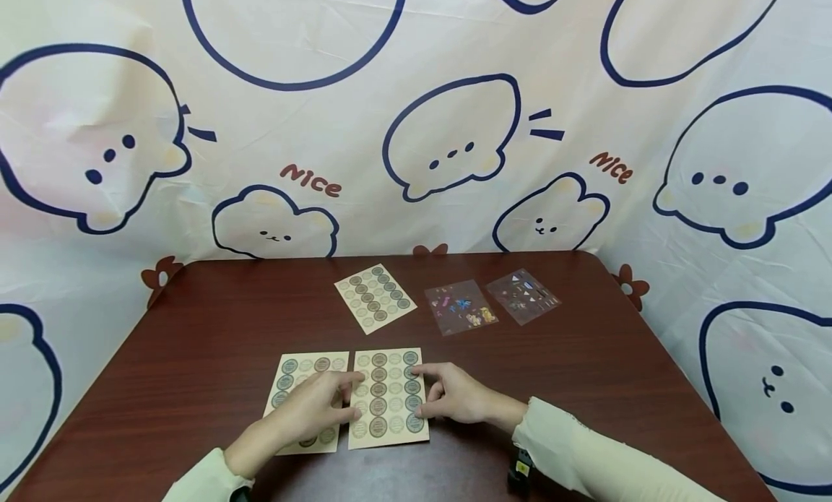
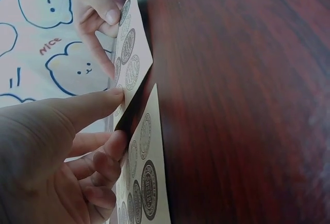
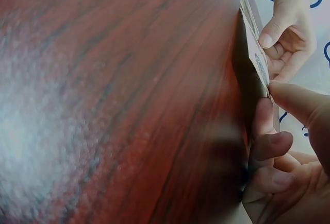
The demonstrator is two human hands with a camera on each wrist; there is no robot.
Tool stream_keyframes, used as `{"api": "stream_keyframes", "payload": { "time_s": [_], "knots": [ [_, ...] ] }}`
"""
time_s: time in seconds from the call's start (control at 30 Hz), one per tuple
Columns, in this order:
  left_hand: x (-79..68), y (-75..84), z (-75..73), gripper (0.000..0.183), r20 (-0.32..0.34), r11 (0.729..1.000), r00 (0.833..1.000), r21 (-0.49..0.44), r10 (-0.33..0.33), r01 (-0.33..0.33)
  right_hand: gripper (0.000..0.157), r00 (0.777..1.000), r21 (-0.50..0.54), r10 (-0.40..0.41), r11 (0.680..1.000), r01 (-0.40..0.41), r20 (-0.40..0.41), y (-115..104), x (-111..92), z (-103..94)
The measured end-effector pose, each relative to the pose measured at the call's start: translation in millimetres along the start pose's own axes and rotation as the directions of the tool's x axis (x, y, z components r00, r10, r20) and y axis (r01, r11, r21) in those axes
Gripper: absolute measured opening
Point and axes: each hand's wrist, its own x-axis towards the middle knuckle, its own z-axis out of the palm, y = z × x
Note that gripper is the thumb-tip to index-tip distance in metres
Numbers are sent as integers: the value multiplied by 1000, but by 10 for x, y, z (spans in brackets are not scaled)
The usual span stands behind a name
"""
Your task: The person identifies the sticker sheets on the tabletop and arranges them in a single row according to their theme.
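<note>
One sheet (image 1: 395, 395), left hand (image 1: 312, 404) and right hand (image 1: 460, 394) pinching it, stickers (image 1: 463, 304) perhaps in sleeves (image 1: 451, 323)

Two clear sticker sheets (image 1: 462, 308) on a reddish-brown tabletop (image 1: 585, 357) — cartoon-printed cloth (image 1: 357, 137) behind.

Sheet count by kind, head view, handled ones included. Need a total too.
Cream sheets with round prints: 3 (far sheet, front left sheet, front right sheet)
Clear sheets with small prints: 2 (left clear one, right clear one)
Total: 5
</note>
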Motion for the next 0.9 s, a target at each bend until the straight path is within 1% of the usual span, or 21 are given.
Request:
{"api": "stream_keyframes", "payload": {
  "time_s": [0.23,0.47,0.6,0.77,0.9],
  "knots": [
    [20,18,22,52,-4,999,1000,32,-10,10,71,1000,-71,6,997,-8,-15,-25,-18,-1],
    [37,36,52,52,1,995,998,81,-59,58,72,1000,-136,7,991,-7,3,-58,2,-10],
    [43,42,66,52,3,992,997,106,-71,70,73,1000,-148,11,989,-9,17,-54,18,-15],
    [33,64,65,53,10,988,996,126,-90,88,75,999,-131,38,991,-34,29,-56,30,0],
    [33,89,52,55,12,985,994,135,-107,104,78,999,-175,41,984,-37,18,-69,43,15]
  ]
}}
